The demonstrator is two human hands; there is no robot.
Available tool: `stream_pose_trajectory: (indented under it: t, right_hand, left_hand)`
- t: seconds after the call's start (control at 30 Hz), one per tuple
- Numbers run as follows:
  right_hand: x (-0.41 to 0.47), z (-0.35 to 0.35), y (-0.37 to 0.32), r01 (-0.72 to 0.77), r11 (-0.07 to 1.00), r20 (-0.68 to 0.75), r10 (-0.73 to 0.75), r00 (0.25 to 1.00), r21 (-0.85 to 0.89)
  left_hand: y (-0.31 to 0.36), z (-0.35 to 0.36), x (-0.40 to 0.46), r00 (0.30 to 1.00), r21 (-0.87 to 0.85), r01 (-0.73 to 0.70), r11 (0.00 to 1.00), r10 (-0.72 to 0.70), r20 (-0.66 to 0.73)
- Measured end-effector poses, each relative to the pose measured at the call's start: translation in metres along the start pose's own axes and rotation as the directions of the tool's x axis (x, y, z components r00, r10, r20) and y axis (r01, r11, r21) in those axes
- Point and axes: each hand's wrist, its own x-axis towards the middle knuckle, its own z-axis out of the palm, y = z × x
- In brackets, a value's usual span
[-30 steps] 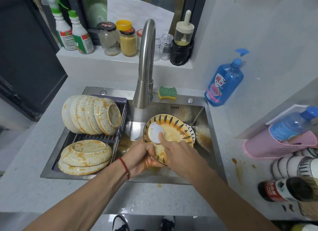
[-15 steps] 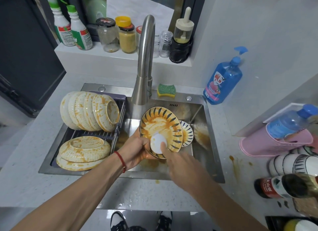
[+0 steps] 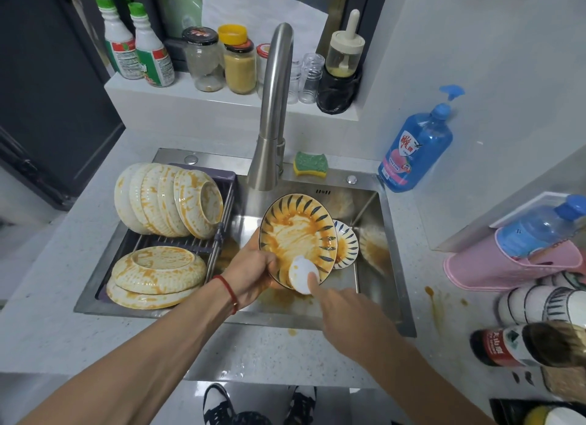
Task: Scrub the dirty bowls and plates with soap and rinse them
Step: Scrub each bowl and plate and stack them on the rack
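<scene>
My left hand (image 3: 253, 272) grips the lower left rim of a blue-and-white patterned plate (image 3: 295, 231) smeared with orange sauce, tilted over the sink (image 3: 396, 250). My right hand (image 3: 345, 310) holds a round white scrubber (image 3: 299, 274) against the plate's lower edge, one finger lying over it. A smaller patterned plate (image 3: 347, 247) leans behind the first one. Several sauce-stained cream bowls (image 3: 168, 199) stand on edge in the rack, and a stack of stained dishes (image 3: 155, 275) lies in front of them.
The tall steel faucet (image 3: 272, 123) rises behind the plate, no water running. A green-yellow sponge (image 3: 310, 164) lies on the sink's back ledge, a blue soap pump bottle (image 3: 415, 152) to its right. Bottles and stacked bowls (image 3: 539, 304) crowd the right counter; jars line the shelf.
My right hand has dragged the white scrubber from the plate's middle down to its lower rim. The plate stays in my left hand, leaving wiped streaks in the sauce.
</scene>
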Motion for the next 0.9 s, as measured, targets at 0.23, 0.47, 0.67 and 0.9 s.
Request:
stream_pose_trajectory:
  t: [0.23,0.47,0.67,0.9]
  right_hand:
    - [0.036,-0.043,0.009,-0.182,0.983,-0.164,0.176,0.971,-0.021]
    - [0.040,-0.034,-0.032,0.072,0.991,-0.118,-0.058,0.991,0.113]
    - [0.003,-0.023,-0.007,0.160,0.987,0.015,-0.160,0.987,-0.028]
    - [0.026,-0.034,0.016,-0.063,0.998,-0.048,0.063,0.997,-0.004]
  left_hand:
    - [-0.007,0.006,-0.008,0.990,-0.012,0.073,0.997,-0.071,0.122]
    - [0.003,-0.005,-0.007,0.958,-0.127,0.197,0.972,-0.164,0.234]
    - [-0.002,-0.013,-0.001,0.982,-0.198,0.168,0.966,-0.146,0.121]
    - [-0.006,0.008,0.000,0.996,0.047,0.086,0.995,-0.088,0.034]
